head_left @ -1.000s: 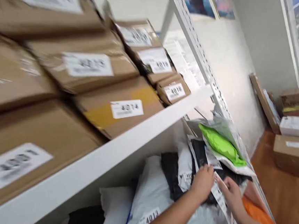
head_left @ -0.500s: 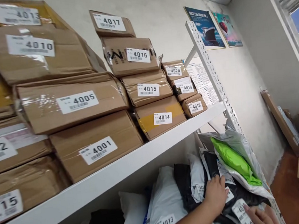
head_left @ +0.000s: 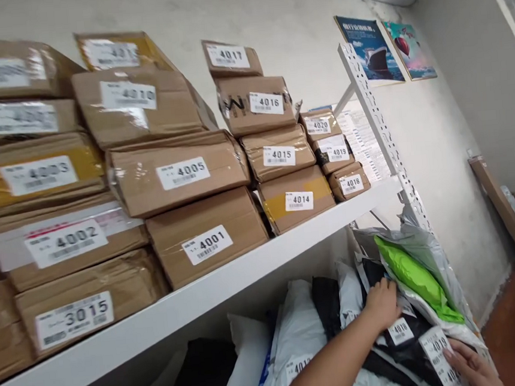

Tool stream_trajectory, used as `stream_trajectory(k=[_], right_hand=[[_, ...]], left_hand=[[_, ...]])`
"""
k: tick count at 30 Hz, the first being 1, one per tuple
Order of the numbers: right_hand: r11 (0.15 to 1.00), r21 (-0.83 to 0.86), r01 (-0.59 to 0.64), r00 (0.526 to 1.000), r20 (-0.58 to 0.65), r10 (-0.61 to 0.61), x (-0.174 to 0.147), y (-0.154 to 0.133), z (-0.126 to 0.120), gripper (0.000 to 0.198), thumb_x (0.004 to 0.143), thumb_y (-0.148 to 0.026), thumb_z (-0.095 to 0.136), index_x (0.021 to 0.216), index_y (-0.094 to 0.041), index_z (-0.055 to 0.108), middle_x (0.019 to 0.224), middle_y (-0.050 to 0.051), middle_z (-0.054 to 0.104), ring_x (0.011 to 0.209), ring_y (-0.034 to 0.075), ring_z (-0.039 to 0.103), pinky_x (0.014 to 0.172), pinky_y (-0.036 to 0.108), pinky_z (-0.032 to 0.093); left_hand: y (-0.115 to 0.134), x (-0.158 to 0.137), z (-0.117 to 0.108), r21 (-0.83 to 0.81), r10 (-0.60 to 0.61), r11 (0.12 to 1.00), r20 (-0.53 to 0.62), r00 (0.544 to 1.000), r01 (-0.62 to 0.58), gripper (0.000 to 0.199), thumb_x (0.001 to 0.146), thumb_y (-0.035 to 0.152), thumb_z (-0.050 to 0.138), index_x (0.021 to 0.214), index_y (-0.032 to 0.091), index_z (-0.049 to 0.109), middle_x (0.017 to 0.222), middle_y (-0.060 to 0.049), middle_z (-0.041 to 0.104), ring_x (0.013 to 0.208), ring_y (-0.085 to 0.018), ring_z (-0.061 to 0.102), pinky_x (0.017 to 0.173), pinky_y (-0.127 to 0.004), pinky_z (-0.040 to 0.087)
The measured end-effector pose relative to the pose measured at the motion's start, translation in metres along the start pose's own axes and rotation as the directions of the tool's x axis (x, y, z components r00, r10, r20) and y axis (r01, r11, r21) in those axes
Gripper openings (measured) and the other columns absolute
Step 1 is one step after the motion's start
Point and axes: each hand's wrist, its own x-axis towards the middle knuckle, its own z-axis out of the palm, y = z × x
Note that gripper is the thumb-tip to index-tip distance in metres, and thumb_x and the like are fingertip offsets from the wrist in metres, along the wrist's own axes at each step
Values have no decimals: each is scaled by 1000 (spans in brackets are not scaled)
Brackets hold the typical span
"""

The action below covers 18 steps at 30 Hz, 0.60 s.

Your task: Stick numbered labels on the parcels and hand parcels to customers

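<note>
My left hand reaches in under the shelf board, its fingers bent over a black mailer bag. A white label reading 4018 shows on that bag just below the hand. At the lower right, my right hand pinches a strip of white labels with 4019 printed at the top; its lower end is cut off by the frame. A bright green bag lies on a white one behind both hands. Left of the arm stand a plump white mailer bag and a narrower black bag.
The white shelf board runs above the bags and carries stacked cardboard boxes with numbered labels. A perforated white post stands at its right end. More cardboard leans on the wall at the right.
My view has swung left, so more boxes show at the left. My left hand stays on the black bag, and the 4018 label below it is now plainer. The label strip remains in my right hand.
</note>
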Motion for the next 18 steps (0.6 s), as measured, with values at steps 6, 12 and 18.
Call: stream_trajectory(k=[6, 12, 18], right_hand=[[999, 17, 37, 996, -77, -36, -4, -18, -3, 45, 53, -50, 89, 83, -20, 75, 73, 4, 74, 65, 21, 66, 61, 30, 51], [996, 90, 8, 992, -125, 3, -3, -24, -12, 45, 54, -50, 89, 80, -20, 68, 60, -2, 66, 51, 15, 57, 53, 25, 44], [997, -67, 44, 998, -51, -47, 3, -43, -2, 47, 57, -59, 84, 78, -19, 68, 60, -1, 64, 50, 13, 51, 50, 25, 38]], left_hand=[[6, 21, -6, -70, 18, 997, -72, 997, -23, 47, 85, 19, 60, 130, 10, 51, 129, -19, 52, 117, -30, 57, 96, -40, 48], [-8, 33, -4, -4, 431, 902, -18, 902, -431, 11, 86, 17, 60, 81, 23, 69, 102, -7, 67, 116, -27, 51, 106, -44, 36], [-35, 20, 10, -108, 696, 718, 77, 714, -688, 16, 83, 16, 55, 89, 21, 69, 101, -8, 66, 97, -21, 59, 90, -32, 46]])
